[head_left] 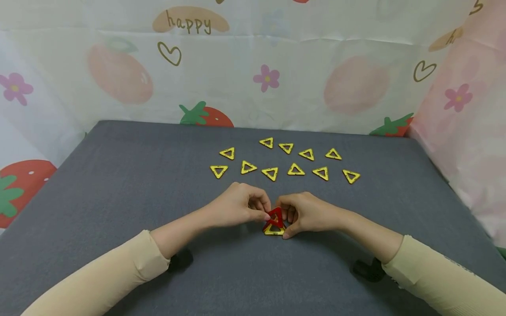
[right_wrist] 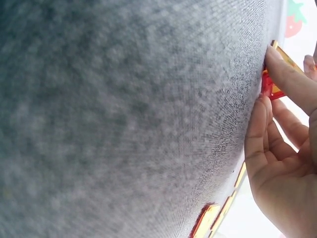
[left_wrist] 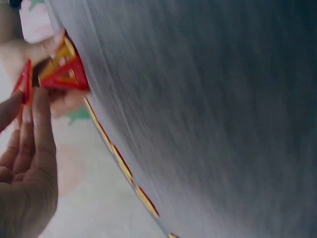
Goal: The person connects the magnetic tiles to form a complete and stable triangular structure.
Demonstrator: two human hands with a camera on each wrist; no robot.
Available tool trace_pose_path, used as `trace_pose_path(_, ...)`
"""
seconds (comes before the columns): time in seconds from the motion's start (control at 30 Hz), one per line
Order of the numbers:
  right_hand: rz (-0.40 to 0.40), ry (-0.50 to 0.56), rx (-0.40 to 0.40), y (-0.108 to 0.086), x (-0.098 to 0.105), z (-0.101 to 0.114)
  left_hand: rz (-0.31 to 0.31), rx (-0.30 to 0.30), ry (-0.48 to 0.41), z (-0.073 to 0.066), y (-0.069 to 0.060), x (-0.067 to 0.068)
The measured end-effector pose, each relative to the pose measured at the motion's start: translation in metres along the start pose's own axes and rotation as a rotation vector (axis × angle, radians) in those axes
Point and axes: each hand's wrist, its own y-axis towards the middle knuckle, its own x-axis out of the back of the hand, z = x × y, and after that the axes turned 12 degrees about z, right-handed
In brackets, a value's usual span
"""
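Note:
My left hand pinches a red triangular tile with an open centre between thumb and fingers. Close beside it, my right hand grips a small standing piece made of red and yellow triangular tiles. In the head view a yellow triangle faces me at the bottom of this piece, with the red tile above it. Thumb and fingertips of the right hand hold the piece at its sides, down at the cloth. Whether the left hand's tile touches the piece, I cannot tell.
Several yellow triangular tiles lie flat and apart in two loose rows beyond the hands. A grey cloth covers the table. Behind it hangs a printed curtain with fruit and flowers.

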Motion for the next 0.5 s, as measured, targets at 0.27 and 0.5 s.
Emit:
trace_pose_path(0.27, 0.011, 0.026, -0.008, 0.0, -0.001, 0.0, -0.037, 0.035, 0.012, -0.012, -0.007, -0.019)
trace_pose_path(0.5, 0.01, 0.03, -0.003, 0.0, -0.002, -0.001, -0.078, 0.057, 0.017, -0.012, -0.01, -0.028)
